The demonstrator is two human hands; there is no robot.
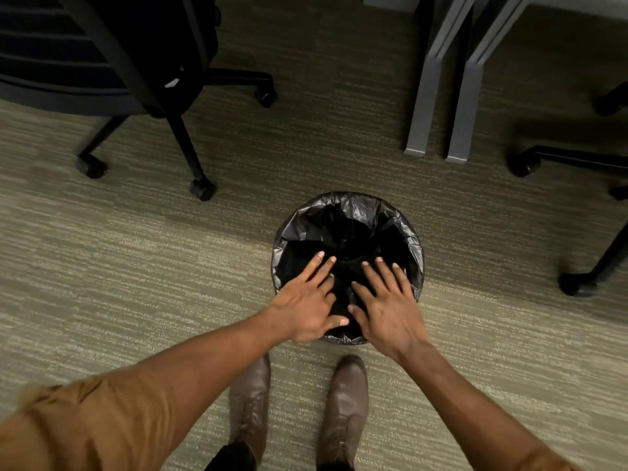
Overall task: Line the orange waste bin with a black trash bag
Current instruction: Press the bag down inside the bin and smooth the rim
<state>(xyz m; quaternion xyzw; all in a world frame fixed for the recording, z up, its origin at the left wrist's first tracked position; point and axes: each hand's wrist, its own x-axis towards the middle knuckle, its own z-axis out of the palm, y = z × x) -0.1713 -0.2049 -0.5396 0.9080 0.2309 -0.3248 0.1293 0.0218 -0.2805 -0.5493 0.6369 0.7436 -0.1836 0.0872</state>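
A round waste bin stands on the carpet in front of my feet, and none of its orange shows. A black trash bag (353,212) is folded over the whole rim and sags into the middle. My left hand (307,300) hovers over the near left part of the opening, fingers spread, holding nothing. My right hand (384,300) is beside it over the near right part, fingers also apart and empty. Both palms face down towards the bag; I cannot tell whether they touch it.
A black office chair (112,62) on castors stands at the upper left. Two grey desk legs (441,96) rise behind the bin. Castors of other chairs (577,283) sit at the right. My brown boots (346,402) stand just behind the bin.
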